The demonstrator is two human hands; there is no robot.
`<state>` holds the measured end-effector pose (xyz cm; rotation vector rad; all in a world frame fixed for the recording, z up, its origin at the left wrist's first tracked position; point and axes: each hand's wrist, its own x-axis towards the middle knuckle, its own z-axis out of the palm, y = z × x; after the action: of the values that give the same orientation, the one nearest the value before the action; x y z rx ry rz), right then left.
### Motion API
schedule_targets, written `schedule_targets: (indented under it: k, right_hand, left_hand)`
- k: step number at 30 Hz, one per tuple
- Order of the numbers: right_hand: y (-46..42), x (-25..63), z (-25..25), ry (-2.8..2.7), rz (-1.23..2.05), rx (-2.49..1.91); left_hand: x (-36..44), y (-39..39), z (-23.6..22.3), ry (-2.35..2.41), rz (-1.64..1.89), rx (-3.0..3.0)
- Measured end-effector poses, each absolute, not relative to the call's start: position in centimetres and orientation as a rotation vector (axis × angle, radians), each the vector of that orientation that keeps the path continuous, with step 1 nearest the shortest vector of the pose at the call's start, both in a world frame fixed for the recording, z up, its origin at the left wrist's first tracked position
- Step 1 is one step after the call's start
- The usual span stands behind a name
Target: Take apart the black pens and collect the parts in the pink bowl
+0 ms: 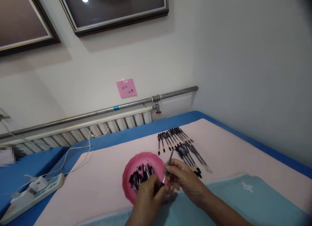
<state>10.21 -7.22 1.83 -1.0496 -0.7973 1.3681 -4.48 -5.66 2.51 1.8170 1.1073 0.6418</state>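
Between my two hands is a slim pen (168,167) with a dark end, held at a slant over the right rim of a pink bowl (127,169). My left hand (148,195) is closed on its lower end, where a black part shows by the thumb. Higher up, my right hand (181,174) pinches the pen's barrel. Loose black pen parts (136,180) lie heaped in the bowl. Beyond my right hand, several pens (173,136) lie side by side in a row, and another group of pens (188,156) lies nearer to me.
A pale pink sheet (97,177) covers the blue table (195,115), with a light teal cloth (234,193) along the near edge. At left lies a white power strip (48,187) with plugs and cables. A radiator (117,125) and pipe (136,103) run along the wall.
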Motion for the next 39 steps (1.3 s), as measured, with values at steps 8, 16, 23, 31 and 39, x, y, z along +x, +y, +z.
schedule_targets:
  k: [8,16,23,31,39]
  right_hand:
    - [-7.4,10.2,2.2,-0.797,1.406,-0.939]
    - [-7.6,10.2,2.1,-0.81,1.432,-0.936]
    - [-7.0,11.1,2.2,-0.751,1.306,-0.977]
    - [-5.2,10.2,0.5,-1.261,0.888,-1.508]
    - [-3.9,8.0,1.4,-1.851,0.422,-1.746]
  left_hand:
    - [-4.9,-5.4,2.3,0.972,0.447,1.601]
    - [-4.3,-6.0,2.5,0.917,0.528,1.551]
    - [-6.7,-3.8,2.6,1.118,0.554,1.299]
    - [-8.2,-2.1,2.3,1.912,0.443,2.149]
    - [-7.0,-2.2,1.3,1.954,0.298,2.283]
